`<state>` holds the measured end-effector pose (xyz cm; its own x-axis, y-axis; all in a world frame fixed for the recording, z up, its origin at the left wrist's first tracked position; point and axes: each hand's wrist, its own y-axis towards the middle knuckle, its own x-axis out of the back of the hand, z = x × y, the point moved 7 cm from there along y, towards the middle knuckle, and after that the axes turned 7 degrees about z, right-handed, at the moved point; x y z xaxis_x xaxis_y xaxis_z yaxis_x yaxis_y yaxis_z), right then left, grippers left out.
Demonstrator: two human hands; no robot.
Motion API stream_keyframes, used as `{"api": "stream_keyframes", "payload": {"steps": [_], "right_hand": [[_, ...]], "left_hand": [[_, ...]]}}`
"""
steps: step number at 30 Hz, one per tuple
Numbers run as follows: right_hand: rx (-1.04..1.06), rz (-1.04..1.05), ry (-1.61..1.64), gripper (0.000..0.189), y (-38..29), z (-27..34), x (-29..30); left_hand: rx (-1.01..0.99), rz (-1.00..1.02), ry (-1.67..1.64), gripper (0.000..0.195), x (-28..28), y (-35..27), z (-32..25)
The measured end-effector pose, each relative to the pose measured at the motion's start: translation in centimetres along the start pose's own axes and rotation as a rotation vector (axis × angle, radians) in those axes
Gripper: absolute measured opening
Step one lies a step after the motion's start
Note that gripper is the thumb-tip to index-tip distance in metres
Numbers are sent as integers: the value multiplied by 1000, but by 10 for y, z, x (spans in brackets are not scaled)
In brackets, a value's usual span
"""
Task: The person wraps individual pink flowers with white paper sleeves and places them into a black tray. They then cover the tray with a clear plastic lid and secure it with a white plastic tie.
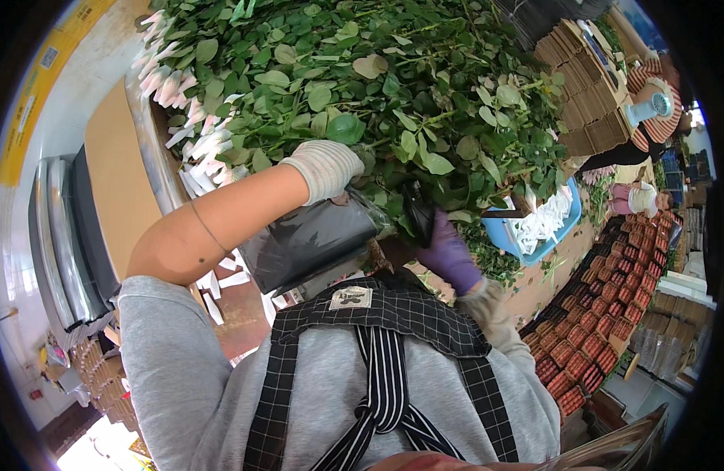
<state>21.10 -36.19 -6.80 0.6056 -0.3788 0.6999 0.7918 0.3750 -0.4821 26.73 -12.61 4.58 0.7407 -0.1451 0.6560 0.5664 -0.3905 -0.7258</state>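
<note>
A deep heap of leafy green flower stems (362,76) covers the bench before me, with pale wrapped flower heads (167,85) along its left side. My left hand (332,168), in a pale striped knit glove, reaches into the near edge of the leaves; its fingers are hidden. Under that wrist lies a black plastic-covered bundle (309,238). My right hand (450,253), in a purple glove, grips the lower end of a black handheld tool (419,212), which rises against the stems. The exact kind of tool cannot be told.
To the right stand a blue tub (532,253) of white paper pieces and stacked flat cardboard (579,94). Beyond them are rows of reddish bundles (597,312) and a person in a striped top (662,106). A tan board (120,159) leans at left; loose white sleeves (235,279) lie below my left arm.
</note>
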Motion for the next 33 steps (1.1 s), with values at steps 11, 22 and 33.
{"api": "stream_keyframes", "payload": {"steps": [11, 22, 33], "right_hand": [[535, 493, -208, 95, 10, 135, 116], [363, 858, -283, 75, 31, 174, 72], [422, 381, -430, 38, 26, 170, 82]], "left_hand": [[-313, 96, -204, 20, 18, 13, 16], [-408, -12, -164, 9, 12, 20, 14], [-194, -817, -77, 17, -50, -116, 21]]}}
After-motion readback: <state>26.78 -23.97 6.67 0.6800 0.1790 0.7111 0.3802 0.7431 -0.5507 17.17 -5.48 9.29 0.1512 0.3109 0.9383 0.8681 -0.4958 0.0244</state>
